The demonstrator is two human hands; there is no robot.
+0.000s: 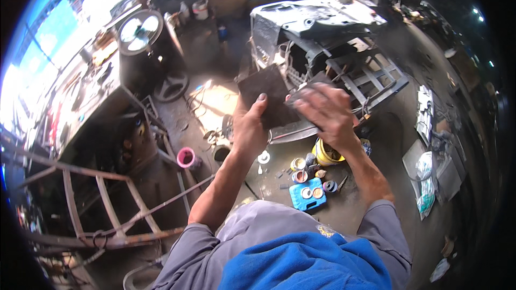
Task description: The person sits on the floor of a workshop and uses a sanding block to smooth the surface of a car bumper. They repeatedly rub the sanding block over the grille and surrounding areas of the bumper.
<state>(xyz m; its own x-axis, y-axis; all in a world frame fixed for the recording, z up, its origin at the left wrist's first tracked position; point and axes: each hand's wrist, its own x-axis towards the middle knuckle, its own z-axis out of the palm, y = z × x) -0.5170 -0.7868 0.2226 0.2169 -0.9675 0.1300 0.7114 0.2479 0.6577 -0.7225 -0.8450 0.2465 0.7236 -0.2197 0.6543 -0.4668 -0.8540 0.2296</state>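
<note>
Left hand (250,134) has its grip closed on the lower-left edge of a dark flat sheet (275,87) mid-frame, thumb on top, probably to steady it. Right hand (329,111) is blurry, fingers bent by the sheet's right side; can't tell if that grip holds anything. Two small round containers (317,193) sit on a blue case (297,198), lower centre, likely for easy reach.

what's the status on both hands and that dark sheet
Left hand gripping dark sheet. Right hand blurred at sheet's right side, grip unclear. Blue case on floor below.
</note>
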